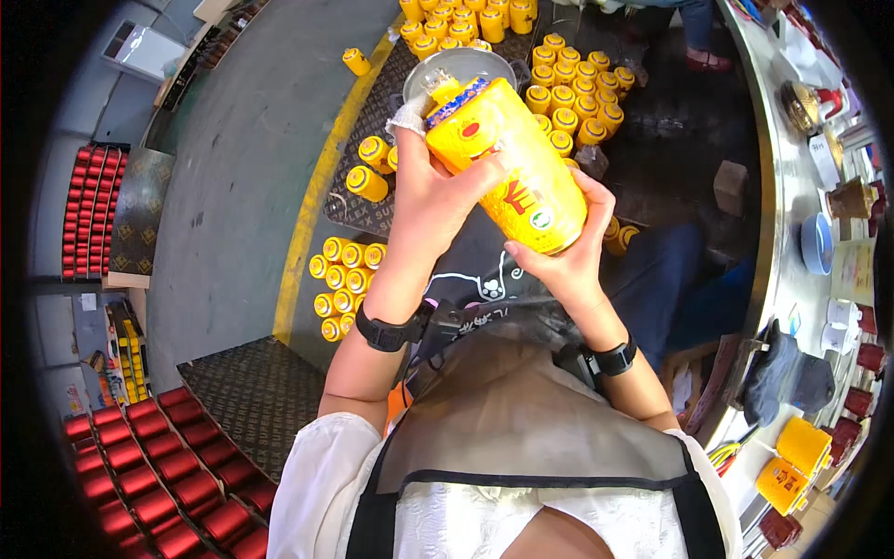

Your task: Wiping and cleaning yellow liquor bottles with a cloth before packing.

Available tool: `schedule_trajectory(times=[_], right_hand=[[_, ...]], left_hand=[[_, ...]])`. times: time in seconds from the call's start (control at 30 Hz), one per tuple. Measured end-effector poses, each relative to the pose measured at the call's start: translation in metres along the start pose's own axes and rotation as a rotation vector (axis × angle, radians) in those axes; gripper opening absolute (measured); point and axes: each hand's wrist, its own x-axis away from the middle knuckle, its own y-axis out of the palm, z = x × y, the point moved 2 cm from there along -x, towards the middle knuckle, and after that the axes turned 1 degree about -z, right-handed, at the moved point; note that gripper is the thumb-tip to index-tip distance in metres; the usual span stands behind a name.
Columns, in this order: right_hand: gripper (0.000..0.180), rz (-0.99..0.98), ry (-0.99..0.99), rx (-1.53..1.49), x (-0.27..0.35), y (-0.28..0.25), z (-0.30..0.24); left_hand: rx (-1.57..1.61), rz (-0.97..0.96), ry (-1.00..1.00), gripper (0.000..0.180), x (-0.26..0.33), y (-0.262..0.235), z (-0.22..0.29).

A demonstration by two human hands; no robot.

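A large yellow bottle (520,172) with red markings is held tilted in front of me, its neck end up to the left. The neck carries a blue patterned band (456,104) and a yellow stopper with a clear top (440,86). My left hand (430,191) grips the neck end, thumb lying across the bottle's front. White cloth or wrap (408,117) shows at that hand's fingertips. My right hand (570,265) is closed around the base end, its thumb underneath and fingers on the far right side. A round metal pan (475,63) is partly hidden behind the bottle.
Several yellow bottles (573,93) stand behind on dark boards, with another group (345,279) on the floor at left. Red cylinders (154,466) fill racks at lower left. A metal workbench (778,177) runs along the right, holding a blue bowl (817,244). Another person's leg (697,28) shows at top right.
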Motion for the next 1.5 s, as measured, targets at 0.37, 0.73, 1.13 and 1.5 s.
schedule_trajectory(times=[0.37,0.73,1.13,1.5], right_hand=[[0.103,-0.016,0.048,-0.062,0.0,-0.002,-0.002],[0.103,-0.01,0.164,-0.232,-0.003,-0.003,-0.003],[0.095,-0.183,0.395,-0.662,-0.009,-0.005,-0.002],[0.091,-0.478,0.857,-1.242,0.0,-0.006,0.02]], left_hand=[[0.039,0.006,0.004,0.073,0.008,0.01,0.013],[0.01,-0.131,0.015,0.077,0.009,-0.003,0.018],[0.127,-0.018,-0.153,0.054,0.0,-0.022,0.021],[0.24,-0.2,-0.171,0.056,-0.008,-0.035,0.009]])
